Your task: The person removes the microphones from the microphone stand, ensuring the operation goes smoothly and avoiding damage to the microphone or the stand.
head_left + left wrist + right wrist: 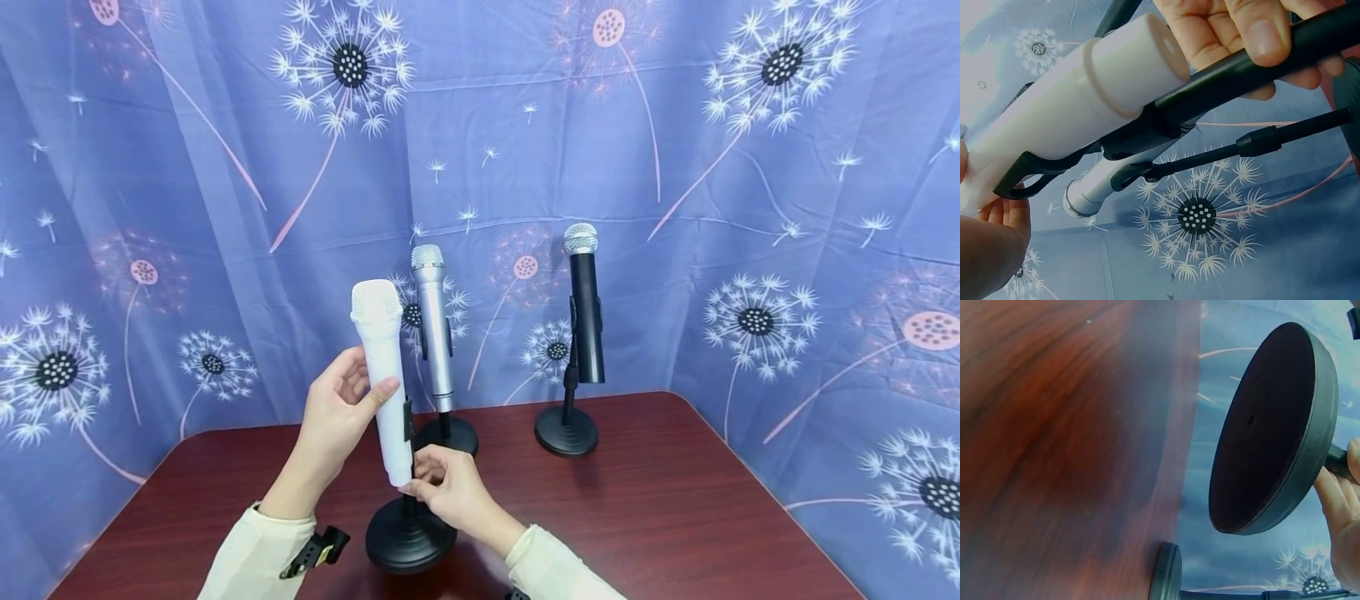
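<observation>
A white microphone (386,392) sits in the black clip (1029,172) of a desk stand, slightly tilted. My left hand (333,417) grips its body from the left, thumb across the front. Just below the microphone's tail, my right hand (457,492) holds the stand's black pole (1210,94) between thumb and fingers. The round base (410,537) hangs off the table; the right wrist view shows its dark underside. Behind it, a silver microphone (432,333) leans in a similar stand, its base (459,435) partly hidden.
A black microphone (587,317) with a silver head is clipped to another stand (567,430) at the back right. The reddish-brown table (675,500) ends at a blue curtain (510,150) with a dandelion print.
</observation>
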The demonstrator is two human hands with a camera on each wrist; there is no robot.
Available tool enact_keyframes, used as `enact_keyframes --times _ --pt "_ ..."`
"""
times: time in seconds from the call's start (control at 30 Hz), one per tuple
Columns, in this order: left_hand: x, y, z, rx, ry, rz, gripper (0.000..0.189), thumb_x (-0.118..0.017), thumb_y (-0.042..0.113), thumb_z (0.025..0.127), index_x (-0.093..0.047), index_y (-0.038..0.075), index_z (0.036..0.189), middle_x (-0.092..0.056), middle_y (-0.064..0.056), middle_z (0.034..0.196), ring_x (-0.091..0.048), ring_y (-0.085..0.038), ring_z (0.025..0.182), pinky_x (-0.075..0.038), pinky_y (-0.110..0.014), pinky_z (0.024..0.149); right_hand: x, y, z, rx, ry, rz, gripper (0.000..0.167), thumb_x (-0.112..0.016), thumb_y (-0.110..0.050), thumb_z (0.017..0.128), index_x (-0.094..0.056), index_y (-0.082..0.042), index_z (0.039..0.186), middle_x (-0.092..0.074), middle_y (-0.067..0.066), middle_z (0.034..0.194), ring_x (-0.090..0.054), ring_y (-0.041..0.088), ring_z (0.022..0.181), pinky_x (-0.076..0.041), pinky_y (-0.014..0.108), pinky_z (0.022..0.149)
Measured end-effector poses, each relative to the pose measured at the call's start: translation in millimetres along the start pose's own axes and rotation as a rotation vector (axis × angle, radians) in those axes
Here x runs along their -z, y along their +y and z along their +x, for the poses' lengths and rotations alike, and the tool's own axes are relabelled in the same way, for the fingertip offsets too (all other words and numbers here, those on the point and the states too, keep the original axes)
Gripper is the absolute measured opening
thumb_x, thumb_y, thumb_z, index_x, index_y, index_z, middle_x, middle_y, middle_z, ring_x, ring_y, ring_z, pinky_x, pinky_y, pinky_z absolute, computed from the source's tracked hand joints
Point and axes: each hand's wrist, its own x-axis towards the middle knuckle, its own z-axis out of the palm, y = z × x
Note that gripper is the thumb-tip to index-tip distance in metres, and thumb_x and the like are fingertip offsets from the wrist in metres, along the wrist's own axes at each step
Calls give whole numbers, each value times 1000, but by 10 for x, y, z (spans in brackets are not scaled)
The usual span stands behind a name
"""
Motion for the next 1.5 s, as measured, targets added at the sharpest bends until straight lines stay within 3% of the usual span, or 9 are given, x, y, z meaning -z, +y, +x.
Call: enact_keyframes --times 0.2,0.3,0.5,0.63,0.77,1.23,1.5 --pt "0 23 26 -5 14 -8 40 -69 -1 86 -54 -5 124 -61 -7 111 -63 -10 98 -51 -22 82 38 -305 -38 14 0 -2 17 -73 10 77 -63 7 91 -69 20 78 -59 6 61 -49 17 55" --pt "0 25 23 -1 12 -7 41 -69 0 87 -53 -5 125 -61 -9 112 -63 -9 98 -51 -21 82 43 -357 -57 11 -2 -1 16 -73 8 78 -63 6 91 -69 20 77 -58 4 60 -48 16 55" --pt "7 15 17 1 -1 -18 41 -68 0 88 -52 -5 126 -60 -13 114 -63 -10 98 -51 -22 82 5 -202 -51 -6 -12 8 15 -75 4 79 -64 3 91 -69 17 76 -56 2 56 -49 17 54" --pt "8 20 27 -11 -10 -20 41 -67 0 88 -52 -5 126 -60 -11 112 -63 -10 97 -51 -22 82 -18 -6 -27 -13 -11 12 16 -77 -3 80 -65 -2 90 -69 11 75 -57 1 55 -51 20 54" --pt "10 21 33 -14 -18 -22 41 -67 1 89 -52 -4 126 -60 -10 111 -63 -11 98 -51 -22 82 -19 38 -37 -10 -15 24 16 -78 -7 80 -65 -4 88 -69 7 73 -58 1 55 -51 21 54" --pt "18 52 58 -21 -13 -40 40 -65 0 90 -51 -5 126 -61 -6 110 -62 -10 99 -51 -21 83 -26 29 -66 -35 -5 27 15 -78 -6 80 -65 -2 87 -67 7 72 -57 1 55 -51 20 55" --pt "18 80 81 -20 0 -58 40 -65 0 90 -51 -6 126 -61 -3 109 -61 -11 99 -50 -21 84 -1 -197 -83 -18 0 29 12 -74 5 79 -63 4 85 -66 18 71 -55 2 54 -49 18 54"
